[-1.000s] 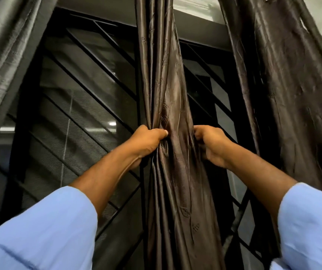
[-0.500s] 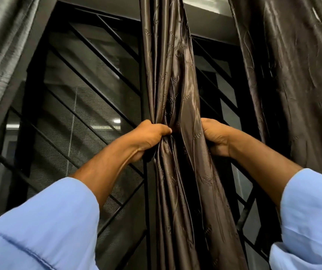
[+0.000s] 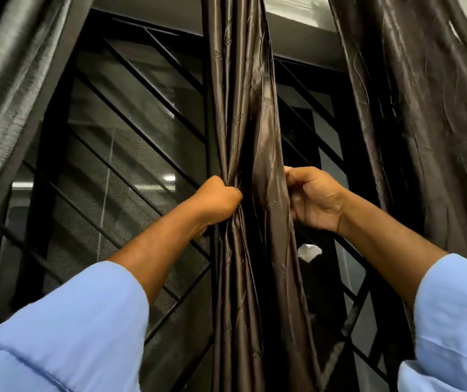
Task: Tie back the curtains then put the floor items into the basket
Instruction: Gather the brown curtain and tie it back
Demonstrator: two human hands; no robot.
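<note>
A shiny dark brown curtain panel point(image 3: 243, 108) hangs bunched in the middle of the window. My left hand point(image 3: 218, 200) grips its left folds in a fist. My right hand point(image 3: 315, 198) holds the panel's right edge, fingers curled around the fabric. Between the two hands the cloth is drawn into a narrow column. No tie-back, basket or floor items show in this view.
A second brown curtain point(image 3: 430, 123) hangs at the right and a greyer one point(image 3: 8, 89) at the upper left. Behind them is a black window grille point(image 3: 130, 154) with diagonal bars and mesh. Light-blue sleeves fill the lower corners.
Both hands have kept their hold on the middle panel. The right hand has shifted slightly right and turned, showing more of its palm side, and the fabric folds have spread a little.
</note>
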